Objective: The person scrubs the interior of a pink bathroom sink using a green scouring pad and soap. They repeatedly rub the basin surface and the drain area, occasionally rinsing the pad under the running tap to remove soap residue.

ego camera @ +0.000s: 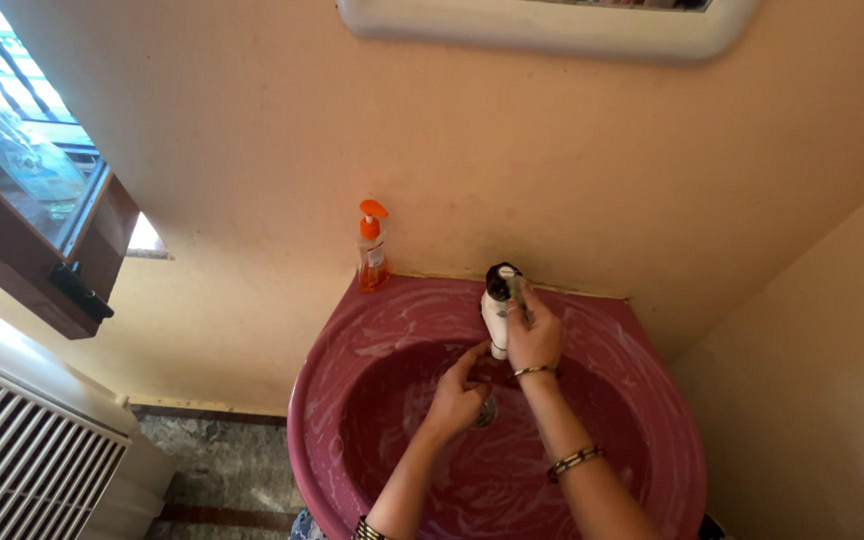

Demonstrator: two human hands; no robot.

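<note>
Soapy maroon sink [352,345], peach walls [572,160]

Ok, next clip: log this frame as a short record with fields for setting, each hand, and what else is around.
setting: dark red wash basin streaked with white foam, set in a corner of cream walls
right hand: right hand rests on the white tap at the basin's back rim
left hand: left hand is under the spout, fingers curled, above the drain
wrists: bangles on both
nearby: orange pump bottle on the rim, left of the tap
also: mirror frame above; window at left
</note>
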